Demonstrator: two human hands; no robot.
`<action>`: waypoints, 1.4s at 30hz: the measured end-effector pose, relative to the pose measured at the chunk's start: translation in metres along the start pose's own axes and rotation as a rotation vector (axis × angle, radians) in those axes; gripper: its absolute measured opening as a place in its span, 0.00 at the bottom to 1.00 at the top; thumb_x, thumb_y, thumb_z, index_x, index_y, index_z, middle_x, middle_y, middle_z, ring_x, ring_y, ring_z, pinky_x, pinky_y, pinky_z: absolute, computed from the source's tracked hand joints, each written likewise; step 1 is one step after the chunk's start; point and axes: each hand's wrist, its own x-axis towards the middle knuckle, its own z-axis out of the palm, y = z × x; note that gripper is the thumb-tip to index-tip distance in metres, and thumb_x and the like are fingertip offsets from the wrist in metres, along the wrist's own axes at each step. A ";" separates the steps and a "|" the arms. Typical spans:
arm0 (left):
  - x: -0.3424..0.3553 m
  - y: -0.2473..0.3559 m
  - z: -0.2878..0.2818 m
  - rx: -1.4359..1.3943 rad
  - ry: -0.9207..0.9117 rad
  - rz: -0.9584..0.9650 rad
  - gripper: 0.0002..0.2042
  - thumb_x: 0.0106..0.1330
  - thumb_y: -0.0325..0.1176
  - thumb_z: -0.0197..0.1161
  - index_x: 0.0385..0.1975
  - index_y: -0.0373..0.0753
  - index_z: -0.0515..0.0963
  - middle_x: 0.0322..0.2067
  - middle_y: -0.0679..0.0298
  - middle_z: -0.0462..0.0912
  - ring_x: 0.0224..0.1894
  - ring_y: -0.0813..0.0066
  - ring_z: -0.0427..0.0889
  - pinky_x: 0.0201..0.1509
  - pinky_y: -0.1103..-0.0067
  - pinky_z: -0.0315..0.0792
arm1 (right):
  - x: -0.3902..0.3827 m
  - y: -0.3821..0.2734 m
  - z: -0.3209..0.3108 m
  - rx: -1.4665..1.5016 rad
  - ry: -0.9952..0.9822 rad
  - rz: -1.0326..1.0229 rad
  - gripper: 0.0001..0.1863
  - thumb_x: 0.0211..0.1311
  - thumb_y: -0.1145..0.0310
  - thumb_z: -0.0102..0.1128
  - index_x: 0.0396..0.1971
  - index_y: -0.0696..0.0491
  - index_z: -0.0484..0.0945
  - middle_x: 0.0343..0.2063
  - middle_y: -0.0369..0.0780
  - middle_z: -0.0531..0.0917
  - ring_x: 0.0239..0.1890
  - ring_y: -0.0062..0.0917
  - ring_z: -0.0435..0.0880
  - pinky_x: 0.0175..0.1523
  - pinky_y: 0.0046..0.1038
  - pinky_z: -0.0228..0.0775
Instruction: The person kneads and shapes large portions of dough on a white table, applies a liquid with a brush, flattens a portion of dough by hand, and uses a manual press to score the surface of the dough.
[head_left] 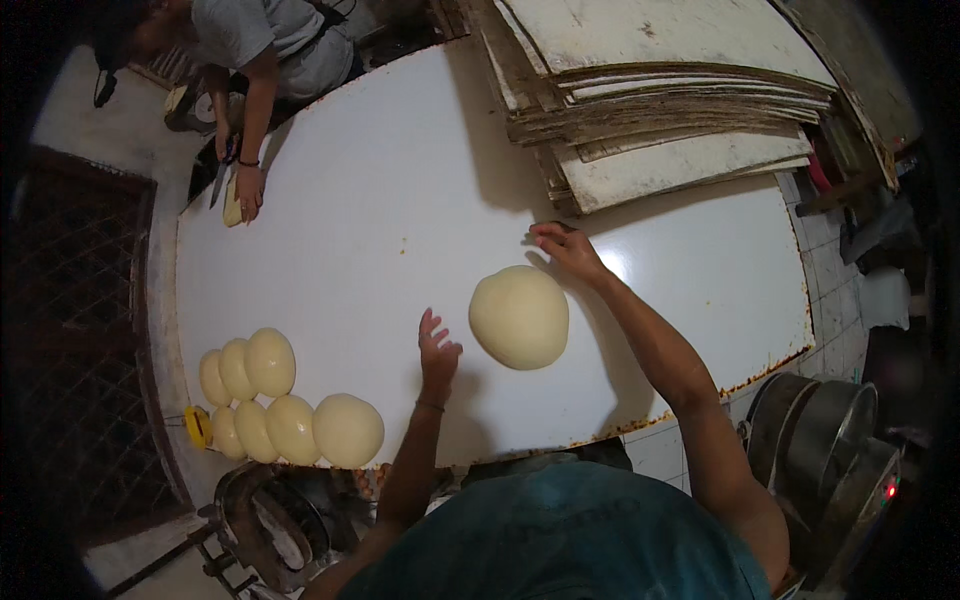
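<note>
A large, smooth, pale-yellow ball of dough (519, 318) rests on the white tabletop (340, 220) in front of me. My left hand (438, 352) hovers just left of it, fingers spread and apart from the dough. Beyond its upper right side is my right hand (568, 248), with its fingers extended, loosely bent and holding nothing. Neither hand appears to touch the dough. At the near left, several smaller dough balls (348, 430) sit in two rows, some pressed against each other.
A tall stack of worn boards (690, 110) covers the far right of the table. At the far left a co-worker's hand (249, 190) rests by a pale yellow block, a knife (219, 182) in the other. Metal pots (825, 430) stand right of the rusty table edge.
</note>
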 end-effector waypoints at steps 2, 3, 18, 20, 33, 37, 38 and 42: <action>0.070 0.004 0.004 0.149 -0.163 0.203 0.16 0.65 0.34 0.51 0.50 0.35 0.70 0.39 0.65 0.74 0.39 0.78 0.70 0.45 0.81 0.66 | 0.005 -0.022 0.012 0.150 -0.210 0.277 0.19 0.67 0.57 0.47 0.47 0.56 0.76 0.46 0.42 0.77 0.46 0.27 0.77 0.49 0.27 0.70; 0.095 0.028 0.015 0.404 -0.276 0.139 0.22 0.68 0.48 0.47 0.42 0.33 0.75 0.42 0.58 0.77 0.46 0.70 0.74 0.52 0.76 0.66 | 0.005 -0.019 0.021 0.210 -0.307 0.362 0.21 0.68 0.56 0.44 0.47 0.57 0.75 0.45 0.42 0.78 0.46 0.26 0.77 0.49 0.27 0.70; -0.056 -0.009 0.039 0.723 -0.659 0.451 0.32 0.67 0.56 0.43 0.60 0.34 0.61 0.55 0.42 0.65 0.58 0.47 0.64 0.64 0.65 0.55 | -0.166 -0.024 0.071 -0.531 -0.484 0.134 0.26 0.68 0.51 0.38 0.47 0.58 0.74 0.50 0.51 0.74 0.56 0.40 0.70 0.61 0.36 0.57; -0.023 -0.022 0.032 0.772 -0.337 0.585 0.30 0.65 0.52 0.49 0.60 0.36 0.62 0.53 0.39 0.65 0.58 0.46 0.63 0.61 0.60 0.58 | -0.128 -0.006 0.077 -0.614 -0.164 -0.014 0.25 0.68 0.53 0.39 0.48 0.60 0.73 0.49 0.51 0.74 0.55 0.38 0.70 0.62 0.36 0.57; -0.057 -0.038 0.048 -1.079 -0.109 -0.130 0.35 0.69 0.59 0.30 0.62 0.34 0.59 0.63 0.56 0.60 0.67 0.66 0.55 0.71 0.70 0.45 | -0.079 0.006 0.092 1.244 -0.179 0.253 0.27 0.71 0.53 0.32 0.62 0.56 0.58 0.61 0.41 0.64 0.61 0.32 0.65 0.65 0.35 0.57; -0.050 -0.049 -0.008 -0.541 -0.127 -0.011 0.33 0.71 0.54 0.30 0.61 0.29 0.58 0.63 0.53 0.60 0.67 0.66 0.54 0.71 0.71 0.46 | 0.001 -0.005 0.041 0.124 -0.328 -0.116 0.27 0.70 0.51 0.39 0.56 0.58 0.67 0.56 0.44 0.71 0.57 0.30 0.70 0.63 0.31 0.61; -0.036 -0.036 -0.013 -0.564 -0.060 0.039 0.34 0.71 0.55 0.29 0.61 0.28 0.56 0.63 0.53 0.58 0.67 0.66 0.53 0.71 0.72 0.45 | 0.008 -0.003 0.036 0.164 -0.379 -0.032 0.27 0.69 0.51 0.40 0.55 0.58 0.68 0.55 0.44 0.71 0.56 0.29 0.71 0.62 0.30 0.62; 0.045 -0.002 0.000 -0.806 -0.292 0.057 0.35 0.70 0.56 0.30 0.63 0.28 0.53 0.65 0.54 0.54 0.68 0.69 0.50 0.70 0.74 0.46 | 0.007 -0.012 0.063 0.465 -0.554 0.437 0.28 0.69 0.50 0.39 0.53 0.61 0.69 0.49 0.44 0.76 0.49 0.25 0.75 0.52 0.25 0.70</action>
